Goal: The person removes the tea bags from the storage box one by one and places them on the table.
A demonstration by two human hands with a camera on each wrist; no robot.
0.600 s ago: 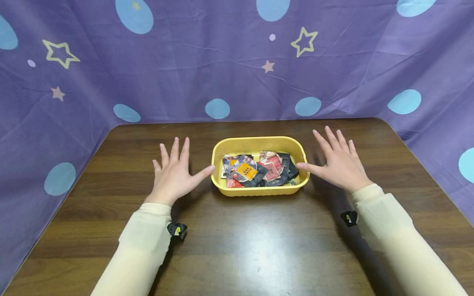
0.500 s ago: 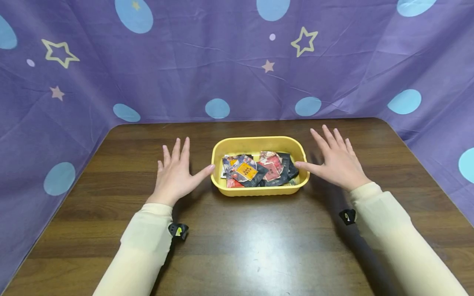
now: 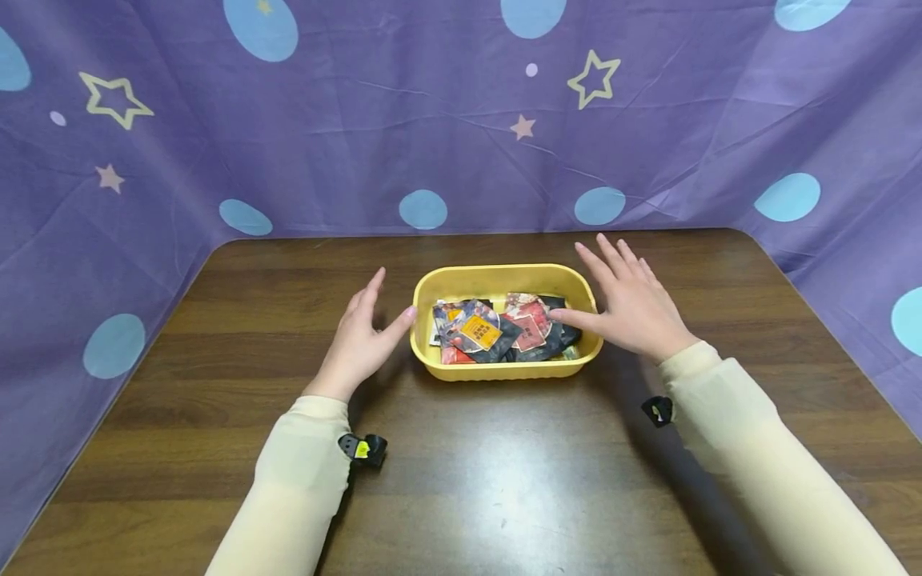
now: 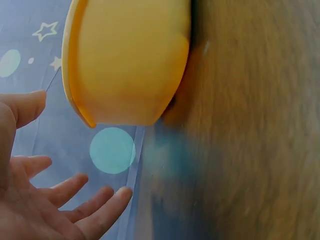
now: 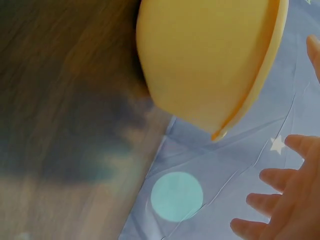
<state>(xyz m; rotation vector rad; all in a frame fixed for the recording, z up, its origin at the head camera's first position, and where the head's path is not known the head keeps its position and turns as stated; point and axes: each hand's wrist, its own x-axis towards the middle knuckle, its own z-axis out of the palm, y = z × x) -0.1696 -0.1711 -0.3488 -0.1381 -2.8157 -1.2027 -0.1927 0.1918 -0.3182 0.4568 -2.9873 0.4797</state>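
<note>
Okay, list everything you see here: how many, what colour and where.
Tub: one, yellow, on the table.
Packets: several, exact count hidden by overlap; black, purple, red, orange; inside the tub.
Table: one, brown, under the tub.
Cloth: one backdrop, purple with blue ovals and stars, behind the table.
Wrist devices: two, black, one per arm.
Sleeves: two, cream, on the forearms.
Left hand: one, bare, by the tub's left end.
Right hand: one, bare, by its right end.

Two hands (image 3: 354, 346) (image 3: 637, 310), one tub (image 3: 504, 373), apparently five or more packets (image 3: 479, 333).
</note>
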